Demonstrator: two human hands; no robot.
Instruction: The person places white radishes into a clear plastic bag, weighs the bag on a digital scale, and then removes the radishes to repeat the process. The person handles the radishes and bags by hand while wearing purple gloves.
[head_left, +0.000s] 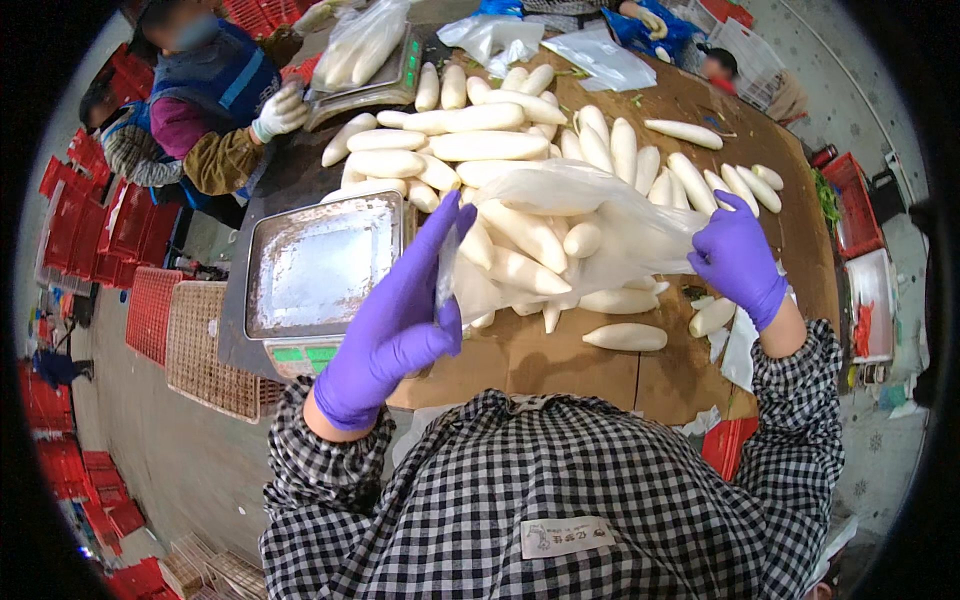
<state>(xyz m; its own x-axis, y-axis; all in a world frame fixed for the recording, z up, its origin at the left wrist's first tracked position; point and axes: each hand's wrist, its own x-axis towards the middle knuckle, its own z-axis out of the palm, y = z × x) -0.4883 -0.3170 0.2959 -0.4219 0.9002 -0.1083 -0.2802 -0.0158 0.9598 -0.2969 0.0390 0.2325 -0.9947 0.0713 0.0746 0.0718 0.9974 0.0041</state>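
Observation:
My left hand (390, 322), in a purple glove, has its fingers extended and its thumb apart. Film at the left edge of a clear plastic bag (630, 232) lies against its fingers. Also gloved in purple, my right hand (739, 262) is closed on the bag's bunched right end. Between both hands the bag stretches over heaped white radishes (525, 236). Whether any of those radishes are inside it, I cannot tell. Just left of my left hand stands a weighing scale with a worn metal pan (322, 262); nothing lies on the pan.
More white radishes (487, 146) cover the table (795, 247). A second scale (409, 67) carries a bag of radishes (360, 52). A co-worker's gloved hand (281, 112) is beside it. Flat plastic bags (600, 60) lie at the far edge. Crates (210, 345) stand on the left.

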